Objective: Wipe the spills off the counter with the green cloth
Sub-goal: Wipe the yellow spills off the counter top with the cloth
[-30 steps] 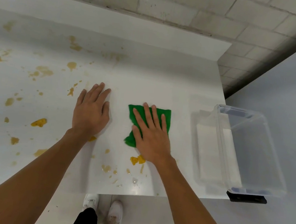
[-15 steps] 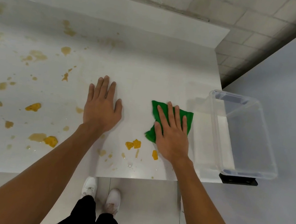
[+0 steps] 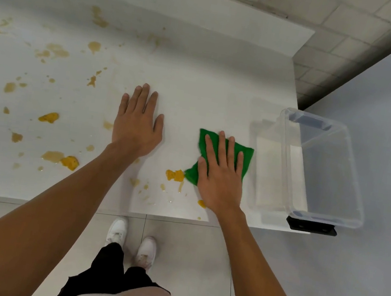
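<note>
Right hand (image 3: 221, 174) flat, fingers straight, pressing green cloth (image 3: 237, 151) on the tabletop (image 3: 200, 72). Nearest spill (image 3: 174, 175) touches the cloth's left corner; the rest lie further left. Left hand (image 3: 137, 124) flat, holding nothing.

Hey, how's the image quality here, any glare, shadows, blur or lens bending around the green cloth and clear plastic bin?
Head view: soft, even light, slight wet sheen near the yellow spills; green cloth under the right hand is sharp; faint shadows beside the left hand and clear plastic bin; the wide-angle lens stretches the forearms and slants the edges of the white counter.
</note>
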`<state>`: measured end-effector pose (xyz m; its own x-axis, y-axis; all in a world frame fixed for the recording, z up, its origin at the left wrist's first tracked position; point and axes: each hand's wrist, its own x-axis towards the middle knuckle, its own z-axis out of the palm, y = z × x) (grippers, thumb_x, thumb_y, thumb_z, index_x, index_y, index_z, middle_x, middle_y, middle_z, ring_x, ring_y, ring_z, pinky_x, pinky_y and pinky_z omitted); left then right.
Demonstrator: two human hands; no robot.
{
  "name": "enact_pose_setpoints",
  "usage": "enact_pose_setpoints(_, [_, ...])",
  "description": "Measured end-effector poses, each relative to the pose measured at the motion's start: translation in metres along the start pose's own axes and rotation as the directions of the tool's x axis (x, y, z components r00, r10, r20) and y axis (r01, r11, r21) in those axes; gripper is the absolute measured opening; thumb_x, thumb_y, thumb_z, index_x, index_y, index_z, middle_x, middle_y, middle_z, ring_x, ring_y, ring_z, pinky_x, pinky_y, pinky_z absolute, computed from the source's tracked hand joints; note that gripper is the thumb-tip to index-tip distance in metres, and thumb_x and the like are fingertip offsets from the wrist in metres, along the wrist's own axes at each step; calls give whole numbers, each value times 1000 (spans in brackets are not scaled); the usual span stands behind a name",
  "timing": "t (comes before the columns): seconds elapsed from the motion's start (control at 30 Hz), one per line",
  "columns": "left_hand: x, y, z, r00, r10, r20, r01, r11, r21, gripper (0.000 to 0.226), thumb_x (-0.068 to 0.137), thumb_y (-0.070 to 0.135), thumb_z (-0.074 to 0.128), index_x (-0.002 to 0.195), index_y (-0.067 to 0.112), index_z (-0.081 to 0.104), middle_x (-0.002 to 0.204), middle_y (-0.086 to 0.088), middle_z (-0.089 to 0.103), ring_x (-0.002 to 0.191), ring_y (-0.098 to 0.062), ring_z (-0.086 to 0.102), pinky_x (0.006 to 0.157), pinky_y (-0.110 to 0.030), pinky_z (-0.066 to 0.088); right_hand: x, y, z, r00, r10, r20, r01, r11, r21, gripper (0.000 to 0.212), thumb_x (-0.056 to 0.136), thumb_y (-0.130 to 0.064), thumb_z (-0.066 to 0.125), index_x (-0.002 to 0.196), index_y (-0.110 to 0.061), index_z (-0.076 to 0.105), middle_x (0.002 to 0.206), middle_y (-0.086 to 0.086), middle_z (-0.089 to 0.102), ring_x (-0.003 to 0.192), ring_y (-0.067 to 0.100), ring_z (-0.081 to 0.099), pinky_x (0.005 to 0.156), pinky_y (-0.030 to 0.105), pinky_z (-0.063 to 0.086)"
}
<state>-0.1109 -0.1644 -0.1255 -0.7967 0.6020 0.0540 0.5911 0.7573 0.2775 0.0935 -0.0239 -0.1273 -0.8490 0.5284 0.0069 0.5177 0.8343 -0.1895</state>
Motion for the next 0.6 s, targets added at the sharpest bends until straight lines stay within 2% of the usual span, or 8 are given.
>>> enact_pose_setpoints(0.07, [0,1,-3,1000,-4,8,4,1000,-3,65,109,42,30,165,9,22,174,-14,13,162,-28,9,132,-47,5,-18,8,-2,995,-104,-1,104,995,-1,59,113,-43,23,170,-30,19,180,-1,1,166,23,-6,133,56,5])
enact_pose_setpoints(0.13, [1,1,-9,999,-1,34,1,1000,-9,65,109,41,33,165,9,24,174,-14,14,162,-29,10,131,-46,7,-29,21,-5,991,-135,12,135,991,0,58,114,-43,24,170,-32,18,180,-3,-1,166,20,-7,134,54,5])
enact_pose_setpoints(0.27, [2,-3,-18,999,26,39,-24,999,-39,61,107,35,46,159,6,36,170,-16,26,158,-32,22,129,-47,19,-15,30,-7,999,36,-22,-37,999,-19,60,112,-44,18,170,-33,15,180,0,1,166,23,-4,132,57,9])
enact_pose_setpoints(0.33, [-4,-4,-17,999,34,15,-33,998,-45,59,106,32,48,157,5,39,169,-17,29,157,-33,25,129,-48,21,-9,21,-5,998,58,-25,-59,998,-20,60,112,-43,19,170,-31,16,180,2,3,166,26,-3,132,58,9])
enact_pose_setpoints(0.53, [-26,9,1,999,-6,-46,4,999,-48,58,109,30,38,161,5,33,171,-16,24,160,-32,18,131,-49,12,-44,19,-6,988,-153,10,153,988,1,57,114,-42,25,170,-31,18,180,-2,0,166,21,-6,133,55,7])
enact_pose_setpoints(0.6, [-29,10,4,998,-11,-61,8,999,-51,58,110,30,36,162,6,31,172,-15,22,161,-30,16,131,-49,11,-44,28,-8,989,-146,2,146,989,5,57,114,-42,26,170,-32,19,180,-3,1,166,20,-6,133,54,8])
